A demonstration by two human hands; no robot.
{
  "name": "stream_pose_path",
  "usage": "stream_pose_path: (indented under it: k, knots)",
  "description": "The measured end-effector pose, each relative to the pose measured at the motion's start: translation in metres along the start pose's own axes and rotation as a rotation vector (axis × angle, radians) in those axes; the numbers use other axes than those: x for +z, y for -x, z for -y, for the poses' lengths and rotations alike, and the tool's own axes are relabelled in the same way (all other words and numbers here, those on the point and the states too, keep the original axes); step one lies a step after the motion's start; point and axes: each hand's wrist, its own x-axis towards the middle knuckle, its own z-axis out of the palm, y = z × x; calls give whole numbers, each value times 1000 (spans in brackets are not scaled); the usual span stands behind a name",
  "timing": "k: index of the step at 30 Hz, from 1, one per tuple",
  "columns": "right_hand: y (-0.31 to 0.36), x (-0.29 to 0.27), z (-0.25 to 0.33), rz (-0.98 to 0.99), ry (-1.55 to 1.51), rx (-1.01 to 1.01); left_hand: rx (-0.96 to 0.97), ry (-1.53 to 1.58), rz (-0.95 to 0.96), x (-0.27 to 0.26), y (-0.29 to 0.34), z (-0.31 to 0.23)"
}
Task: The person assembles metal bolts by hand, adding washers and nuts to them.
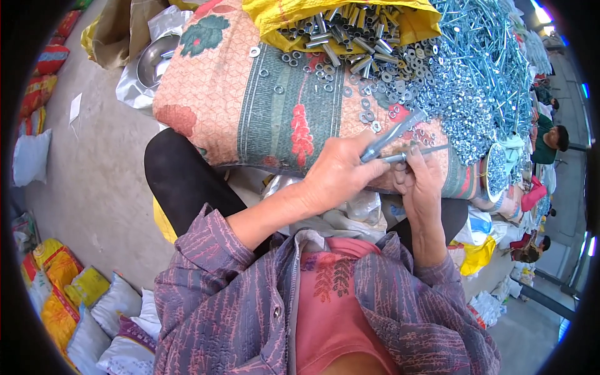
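Note:
My left hand [344, 164] is closed around a small bundle of long metal bolts [389, 136], which point up and to the right. Between its thumb and fingers it also grips one more thin bolt [431, 150], lying nearly level with a metal sleeve [395, 159] at its left part. My right hand [421, 175] pinches this same bolt near the sleeve. Both hands are above the near edge of a surface covered with patterned cloth [212, 87]. Just beyond them lie scattered flat washers [394, 90] and spring washers [328, 70].
A yellow bag [265, 22] spills metal tubes [359, 31] at the far side. Heaps of nuts [469, 125] and long bolts [481, 37] cover the right. A tub of nuts [497, 172] stands at the right edge. Left are a metal bowl [150, 65] and filled sacks [119, 303].

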Motion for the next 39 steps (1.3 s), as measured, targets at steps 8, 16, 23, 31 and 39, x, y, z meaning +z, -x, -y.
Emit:
stream_pose_path:
  k: [8, 16, 23, 31, 39]
  knots:
    - [1, -16, 24, 313, 871, -171, -463, 667, 68, -15, -10, -13]
    - [-52, 19, 3, 86, 1203, -681, -523, 868, 75, -22, -13, -18]
    - [-53, 6, 24, 97, 972, -427, -483, 753, 21, -25, -12, -16]
    - [-70, 2, 20, 96, 1434, -775, -467, 557, 49, -20, -12, -16]
    - [-75, 11, 32, 198, 1604, -706, -391, 460, 0, -16, -10, -15]
